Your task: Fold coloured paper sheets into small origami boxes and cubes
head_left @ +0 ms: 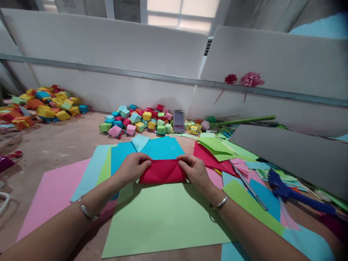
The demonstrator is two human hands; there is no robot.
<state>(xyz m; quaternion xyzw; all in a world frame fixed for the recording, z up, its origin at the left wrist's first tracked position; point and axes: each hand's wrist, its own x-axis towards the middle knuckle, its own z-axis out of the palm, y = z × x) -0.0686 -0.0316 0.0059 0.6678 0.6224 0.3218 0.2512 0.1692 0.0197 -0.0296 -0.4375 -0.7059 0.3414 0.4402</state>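
Observation:
A red sheet of paper (163,172), folded into a wide strip with slanting creases, is held level between both hands. My left hand (133,167) pinches its upper left corner between thumb and fingers. At the upper right corner, my right hand (194,170) grips it the same way. Beneath lies a large pale green sheet (168,217). Blue sheets (163,148) spread just behind the red paper, with a small light blue folded piece (140,142) on top of them.
Folded paper cubes (146,116) are heaped at the back, beside a blurred upright phone-like object (178,121). Another colourful pile (46,103) sits far left. To the right are scissors (250,186), a blue-handled tool (299,197) and paper scraps. A grey board (288,152) leans there.

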